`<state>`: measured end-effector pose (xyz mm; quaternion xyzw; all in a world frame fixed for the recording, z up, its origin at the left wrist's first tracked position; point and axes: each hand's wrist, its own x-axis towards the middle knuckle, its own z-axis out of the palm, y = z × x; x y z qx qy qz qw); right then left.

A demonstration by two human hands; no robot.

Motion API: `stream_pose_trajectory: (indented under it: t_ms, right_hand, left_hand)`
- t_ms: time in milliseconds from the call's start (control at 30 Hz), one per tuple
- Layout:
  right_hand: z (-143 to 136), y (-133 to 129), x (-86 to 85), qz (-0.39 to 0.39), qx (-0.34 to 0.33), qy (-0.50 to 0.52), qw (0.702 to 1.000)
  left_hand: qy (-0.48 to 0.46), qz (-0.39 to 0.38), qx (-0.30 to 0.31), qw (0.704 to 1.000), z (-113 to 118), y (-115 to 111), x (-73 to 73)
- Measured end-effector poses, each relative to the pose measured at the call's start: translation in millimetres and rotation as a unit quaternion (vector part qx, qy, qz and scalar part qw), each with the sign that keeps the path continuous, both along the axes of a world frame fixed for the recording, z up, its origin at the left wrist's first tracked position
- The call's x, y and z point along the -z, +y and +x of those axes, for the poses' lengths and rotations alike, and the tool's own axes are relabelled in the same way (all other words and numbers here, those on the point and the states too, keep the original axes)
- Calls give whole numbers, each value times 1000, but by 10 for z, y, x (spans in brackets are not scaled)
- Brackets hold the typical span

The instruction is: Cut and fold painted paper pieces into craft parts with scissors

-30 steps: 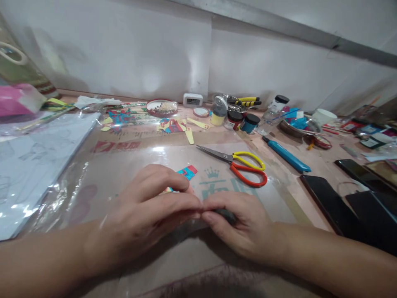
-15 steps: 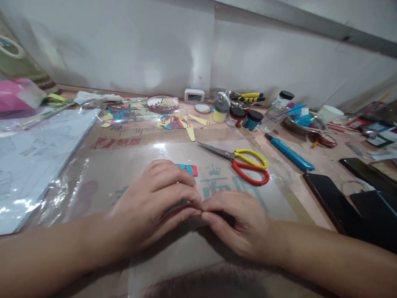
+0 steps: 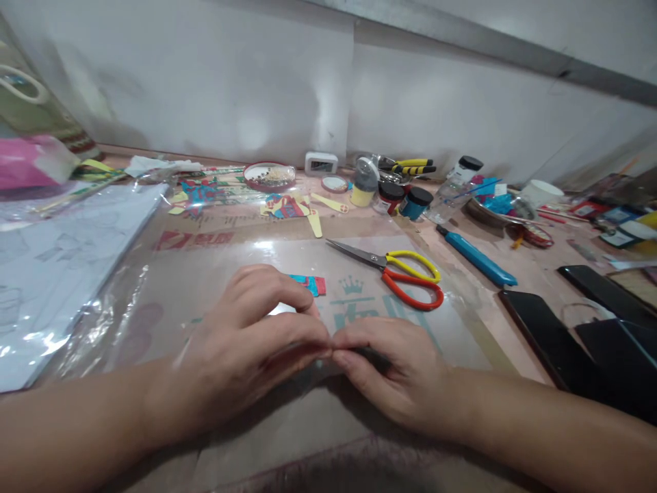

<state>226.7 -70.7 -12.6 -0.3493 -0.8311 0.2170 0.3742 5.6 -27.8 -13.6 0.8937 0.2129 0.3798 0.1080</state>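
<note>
My left hand (image 3: 267,329) and my right hand (image 3: 393,366) meet fingertip to fingertip above the plastic-covered board. Thumb and forefinger are pinched together on each hand; whatever lies between them is too small or hidden to make out. Just behind my left fingers lies a small blue and red painted piece (image 3: 312,285), partly covered by that hand. Beyond my right hand rest scissors (image 3: 380,261) with one yellow and one red handle, blades pointing left.
Painted cut-outs (image 3: 287,205), a dish of beads (image 3: 269,175), paint jars (image 3: 415,203) and a small white display (image 3: 321,163) line the back. To the right are a blue utility knife (image 3: 480,258) and dark phones (image 3: 538,335). Drawing sheets (image 3: 66,260) under plastic lie left.
My left hand has shifted slightly left and its middle finger has lifted, opening a wider gap above the forefinger. Both pinches still meet at the same place.
</note>
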Motion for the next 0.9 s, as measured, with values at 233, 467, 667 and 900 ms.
stream_pose_trajectory:
  t_ms: [233, 467, 667, 900]
  right_hand:
    - [7, 4, 9, -8, -1, -8, 1000]
    - [-1, -1, 33, -11, 7, -9, 1000]
    - [-2, 5, 26, -7, 8, 15, 1000]
    - [2, -10, -4, -83, 27, 28, 996]
  left_hand:
    - [7, 5, 4, 1000, 13, 11, 6]
    - [13, 20, 4, 1000, 20, 32, 2]
    - [-5, -12, -26, 1000, -10, 21, 39]
    - [3, -8, -30, 1000, -11, 8, 17]
